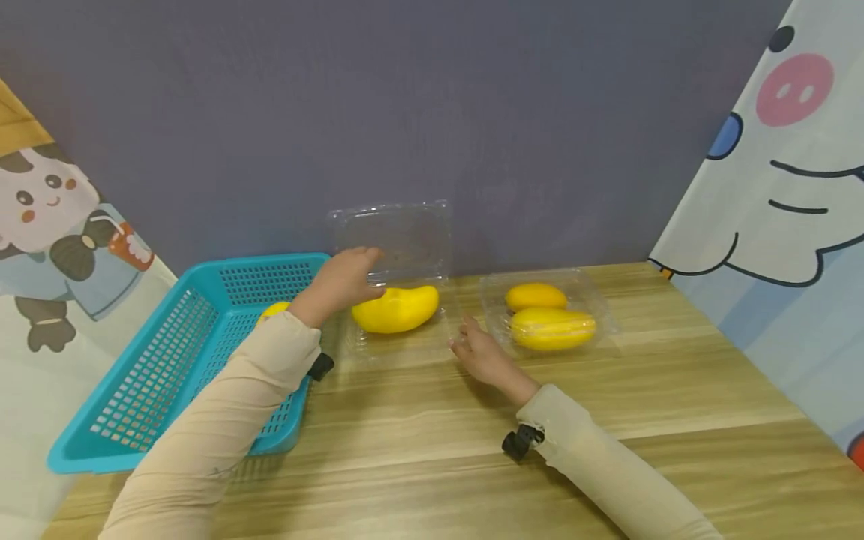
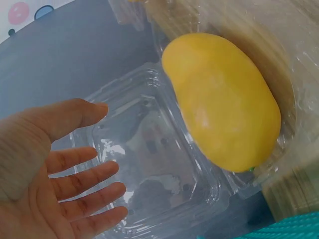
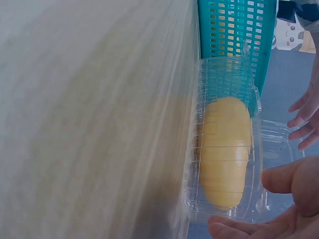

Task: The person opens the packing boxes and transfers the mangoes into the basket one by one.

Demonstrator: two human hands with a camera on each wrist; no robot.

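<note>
A yellow mango (image 1: 398, 311) lies in a clear plastic clamshell box (image 1: 364, 346), whose lid (image 1: 405, 232) stands raised against the back wall. My left hand (image 1: 340, 283) hovers above the box's left side. In the left wrist view, the fingers of this hand (image 2: 70, 174) are spread and hold nothing, in front of the lid (image 2: 154, 144). To the right of the same box is my right hand (image 1: 484, 358), empty and with fingers loosely extended. The right wrist view shows its thumb and fingers (image 3: 289, 199) close to the box end; contact cannot be told.
A second clear box (image 1: 496, 319) holds two mangoes (image 1: 552, 328) at the right. On the left stands a turquoise basket (image 1: 202, 281) with another yellow fruit (image 1: 273, 309), partly hidden by my left arm. The grey wall (image 1: 432, 112) bounds the wooden table (image 1: 418, 450) behind.
</note>
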